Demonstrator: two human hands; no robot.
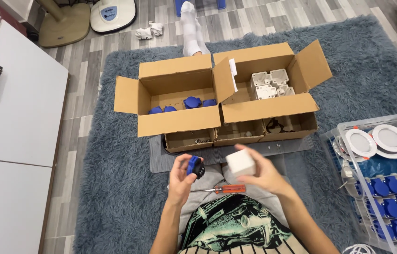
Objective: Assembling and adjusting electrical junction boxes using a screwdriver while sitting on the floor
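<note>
Left hand [183, 175]: closed around a small blue part [194, 166] with a black end, held upright above the lap. Fingers wrap its left side; the black end faces right.

Right hand [260, 173]: gripping a white box [241, 163], a plain cube-shaped housing, fingers behind and under it, thumb at the lower edge. The blue part and the white box are near each other but apart, with a gap between them.

Screwdriver [224, 189]: orange handle, lying across the lap below both hands, shaft pointing left. Neither hand touches it.

Ahead of the person on a grey rug [114, 188]: two open cardboard cartons side by side. The left carton [179, 123] holds several blue parts along its floor. The right carton [268, 108] holds white boxes grouped at its rear. Three low trays [238, 134] sit in front of the cartons on a dark mat [158, 160]; contents too small to tell.

Right of the person: a clear crate [349, 126] with two round white lamps [374, 140] on top and rows of blue caps [396, 207] below.

Left: white cabinet doors [15, 117] with a dark handle. Beyond the cartons, a foot in a white sock [191, 28] rests at the rug's far edge.
</note>
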